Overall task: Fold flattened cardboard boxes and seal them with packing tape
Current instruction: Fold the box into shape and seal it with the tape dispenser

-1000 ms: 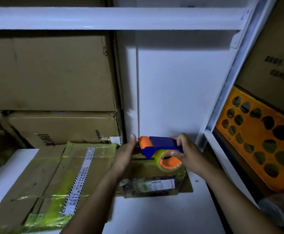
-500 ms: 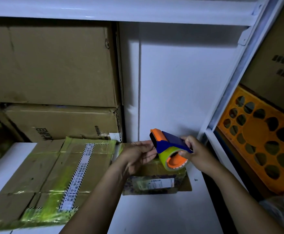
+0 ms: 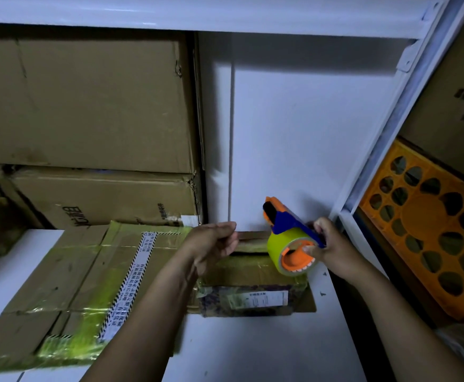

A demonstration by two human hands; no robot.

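Tape dispenser (image 3: pixel 286 224), with blue frame and orange end pieces, carrying a yellow-green tape roll (image 3: pixel 280 245) on an orange core; it is held tilted in the air, its orange head pointing up and to the left, just above the far right corner of a small cardboard box (image 3: pixel 252 274). The right hand (image 3: pixel 332 252) grips the dispenser from the right, its fingers (image 3: pixel 319 226) curled over the blue frame and the thumb set at the orange core. The left hand (image 3: pixel 211 246) hangs just left of the dispenser and over the small box, its fingers (image 3: pixel 229 244) curled inward with thumb and forefinger close together; whether they pinch a tape end cannot be told in the dim light. The small box lies on a white tabletop (image 3: pixel 252 348) against the white wall (image 3: pixel 294 133); it is wrapped in glossy tape and bears a white shipping label (image 3: pixel 266 297) on its near face. Just beside it on the left lies a larger taped cardboard box (image 3: pixel 73 285), crossed by a white printed strip (image 3: pixel 131 282) with black-striped edges. Behind that box two brown cartons are stacked, the upper carton (image 3: pixel 87 106) on the lower carton (image 3: pixel 109 197). A white shelf board (image 3: pixel 197 12) runs overhead, and a white upright post (image 3: pixel 390 119) bounds the bay at right. Beyond the post stands an orange perforated crate (image 3: pixel 432 230).
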